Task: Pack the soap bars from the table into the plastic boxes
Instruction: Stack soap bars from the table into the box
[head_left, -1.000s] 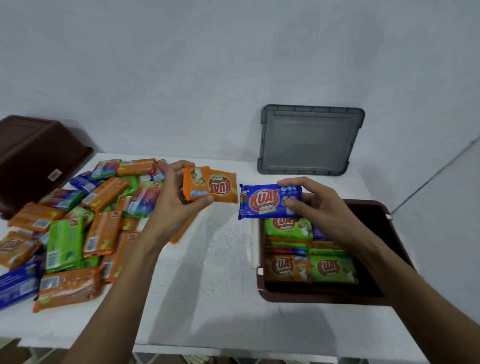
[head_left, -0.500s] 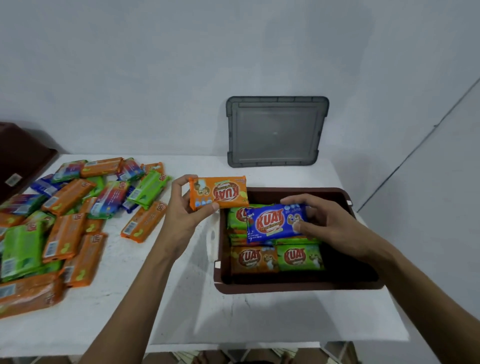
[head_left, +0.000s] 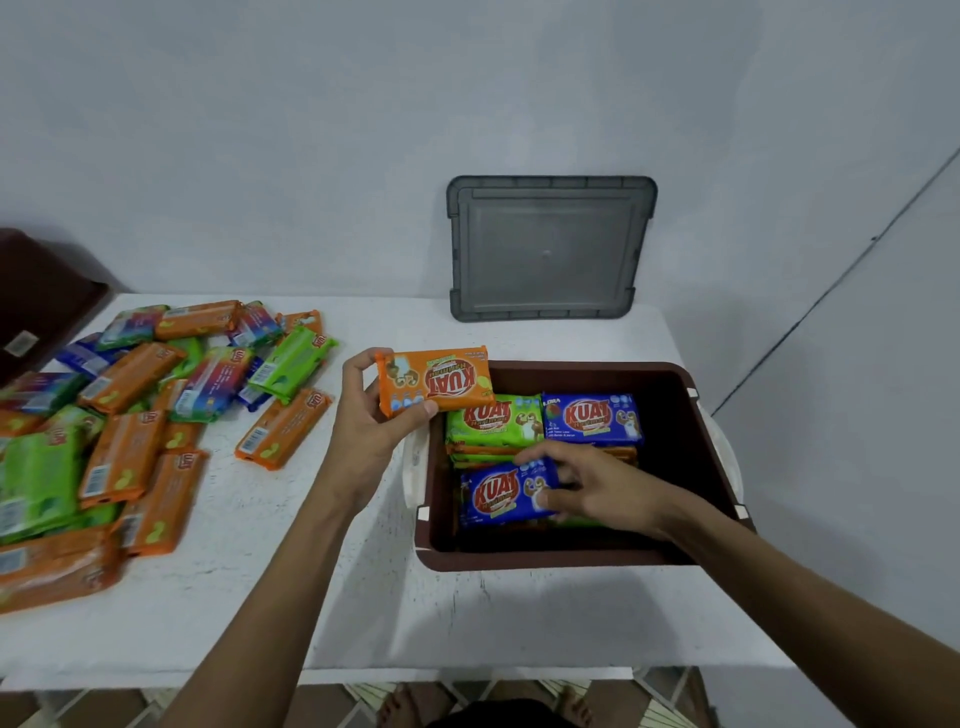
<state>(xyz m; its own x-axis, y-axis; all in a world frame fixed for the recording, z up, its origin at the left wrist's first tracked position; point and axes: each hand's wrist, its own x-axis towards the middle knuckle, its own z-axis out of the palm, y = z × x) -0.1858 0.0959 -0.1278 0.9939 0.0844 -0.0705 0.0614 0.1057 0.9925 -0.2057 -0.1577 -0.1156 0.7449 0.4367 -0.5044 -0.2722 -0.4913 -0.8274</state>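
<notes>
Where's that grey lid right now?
In the head view, the grey lid leans against the wall at the back of the table, right of centre, just behind the brown box.

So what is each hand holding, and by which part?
The left hand pinches the orange soap bar by its left end. The right hand grips the near blue soap bar by its right end, inside the brown box.

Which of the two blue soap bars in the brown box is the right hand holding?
The front blue bar, nearest the person; the right hand pinches its right end. The back blue bar lies untouched beside the green bar.
</notes>
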